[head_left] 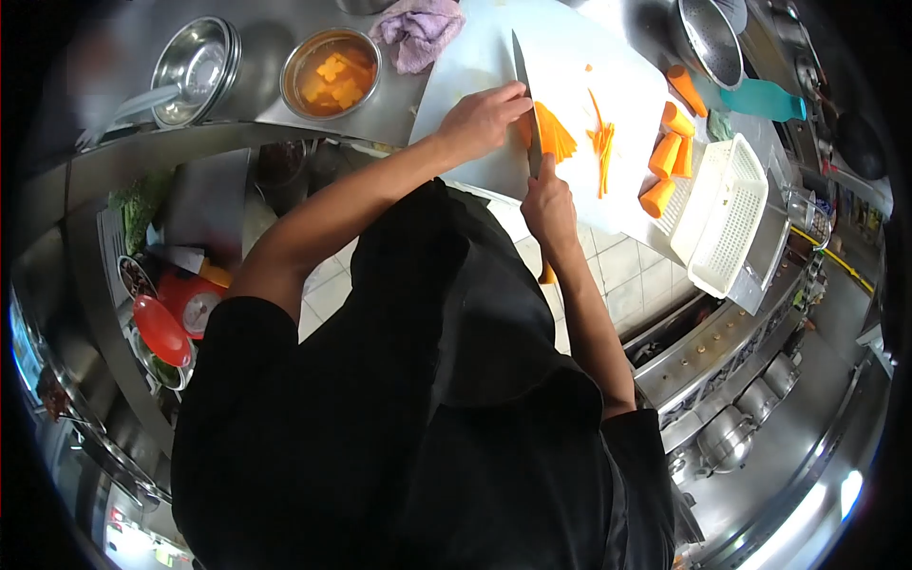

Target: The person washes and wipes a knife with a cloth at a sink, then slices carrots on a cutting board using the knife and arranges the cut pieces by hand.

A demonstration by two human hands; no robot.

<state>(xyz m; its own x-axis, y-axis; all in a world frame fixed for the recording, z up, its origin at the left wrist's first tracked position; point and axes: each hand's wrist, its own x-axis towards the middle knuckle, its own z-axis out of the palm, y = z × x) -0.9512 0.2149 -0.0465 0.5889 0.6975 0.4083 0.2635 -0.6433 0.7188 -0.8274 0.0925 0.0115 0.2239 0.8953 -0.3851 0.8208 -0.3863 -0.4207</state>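
Note:
My right hand (549,201) is closed round the handle of a kitchen knife (522,66), its long blade pointing away from me over the white cutting board (465,57). My left hand (487,121) has its fingers bent together on the left side of the blade, against a piece of carrot (523,130) that they partly cover. To the right of the blade, thin carrot slices (555,135) lie fanned out. Farther right on the board is a small heap of carrot strips (603,147).
Several peeled carrot chunks (665,154) lie at the board's right edge, beside a white plastic basket (727,218). A teal bottle (763,101) and a colander (711,43) stand beyond. At left are a purple cloth (418,33), a bowl of carrot pieces in liquid (331,74) and stacked metal bowls (195,68).

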